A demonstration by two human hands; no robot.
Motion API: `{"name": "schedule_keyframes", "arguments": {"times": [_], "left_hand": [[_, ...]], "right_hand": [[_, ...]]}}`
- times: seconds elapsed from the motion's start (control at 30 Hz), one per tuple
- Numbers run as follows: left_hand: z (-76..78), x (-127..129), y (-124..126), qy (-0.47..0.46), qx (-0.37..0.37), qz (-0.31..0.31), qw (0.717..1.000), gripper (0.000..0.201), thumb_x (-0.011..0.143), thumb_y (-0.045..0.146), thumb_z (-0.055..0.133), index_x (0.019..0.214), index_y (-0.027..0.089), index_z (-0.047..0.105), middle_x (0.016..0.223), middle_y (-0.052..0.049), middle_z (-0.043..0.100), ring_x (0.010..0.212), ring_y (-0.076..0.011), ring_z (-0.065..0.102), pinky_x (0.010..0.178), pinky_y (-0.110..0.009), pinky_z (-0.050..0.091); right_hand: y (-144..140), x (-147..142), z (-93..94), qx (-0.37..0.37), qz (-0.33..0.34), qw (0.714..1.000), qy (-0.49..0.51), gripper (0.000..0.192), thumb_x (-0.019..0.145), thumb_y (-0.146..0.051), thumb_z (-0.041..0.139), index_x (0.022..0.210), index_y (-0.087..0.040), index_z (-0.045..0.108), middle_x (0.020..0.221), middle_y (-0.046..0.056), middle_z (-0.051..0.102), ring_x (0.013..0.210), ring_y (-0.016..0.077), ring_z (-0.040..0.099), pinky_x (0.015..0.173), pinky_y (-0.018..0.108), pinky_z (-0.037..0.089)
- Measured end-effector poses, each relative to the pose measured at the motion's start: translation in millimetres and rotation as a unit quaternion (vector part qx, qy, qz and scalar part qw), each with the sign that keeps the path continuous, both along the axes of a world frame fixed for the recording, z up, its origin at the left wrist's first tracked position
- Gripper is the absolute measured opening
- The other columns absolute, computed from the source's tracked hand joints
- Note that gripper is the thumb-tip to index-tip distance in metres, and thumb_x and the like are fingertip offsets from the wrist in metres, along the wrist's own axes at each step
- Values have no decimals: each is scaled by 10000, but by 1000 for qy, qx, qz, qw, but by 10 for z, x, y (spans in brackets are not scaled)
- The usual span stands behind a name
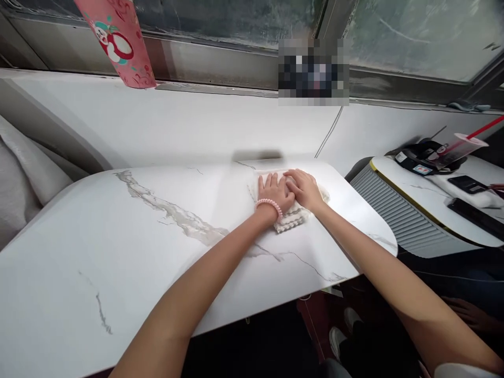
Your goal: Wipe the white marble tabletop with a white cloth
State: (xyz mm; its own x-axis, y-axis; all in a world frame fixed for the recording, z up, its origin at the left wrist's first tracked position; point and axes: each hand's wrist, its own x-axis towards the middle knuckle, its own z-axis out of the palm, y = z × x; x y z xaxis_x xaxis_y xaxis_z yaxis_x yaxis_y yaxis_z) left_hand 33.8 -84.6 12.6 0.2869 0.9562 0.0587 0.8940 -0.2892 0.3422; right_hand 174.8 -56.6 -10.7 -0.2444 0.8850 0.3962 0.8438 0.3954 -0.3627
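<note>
1. Both hands, left hand point(274, 193) and right hand point(305, 188), are pressing flat, fingers spread, on a white cloth point(290, 219) near the marble table's point(118, 231) far edge.
2. Cloth is risking sliding off under an uneven push.

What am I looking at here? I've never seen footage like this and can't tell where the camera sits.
The camera is worn on a person's head and looks down at their own bare arms. Both hands press flat on a cloth lying on a white marble table: the left hand, with a pink bracelet on its wrist, beside the right hand. Neither grips anything. Farther right, a second table carries a cup with a red straw and a phone.
</note>
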Motion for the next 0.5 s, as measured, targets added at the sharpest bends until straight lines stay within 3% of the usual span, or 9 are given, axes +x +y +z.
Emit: {"name": "schedule_keyframes", "arguments": {"times": [0.23, 0.5], "left_hand": [[-54, -258, 746, 2, 27, 20, 999, 571, 952, 371, 281, 1474, 172, 396, 1586, -92, 345, 1479, -227, 256, 1236, -480, 77], [-75, -312, 1063, -7, 56, 26, 998, 522, 938, 330, 297, 1416, 196, 459, 1523, -79, 439, 1433, -212, 331, 1233, -477, 112]], "right_hand": [[756, -337, 3, 1, -19, 1000, 9, 371, 908, -274, 369, 1164, -227, 633, 1270, 65, 650, 1243, 248, 518, 1089, 453, 321], [1002, -448, 38, -6, -60, 998, -9, 378, 905, -244, 361, 1158, -226, 640, 1235, 81, 658, 1212, 257, 529, 1069, 449, 328]]}}
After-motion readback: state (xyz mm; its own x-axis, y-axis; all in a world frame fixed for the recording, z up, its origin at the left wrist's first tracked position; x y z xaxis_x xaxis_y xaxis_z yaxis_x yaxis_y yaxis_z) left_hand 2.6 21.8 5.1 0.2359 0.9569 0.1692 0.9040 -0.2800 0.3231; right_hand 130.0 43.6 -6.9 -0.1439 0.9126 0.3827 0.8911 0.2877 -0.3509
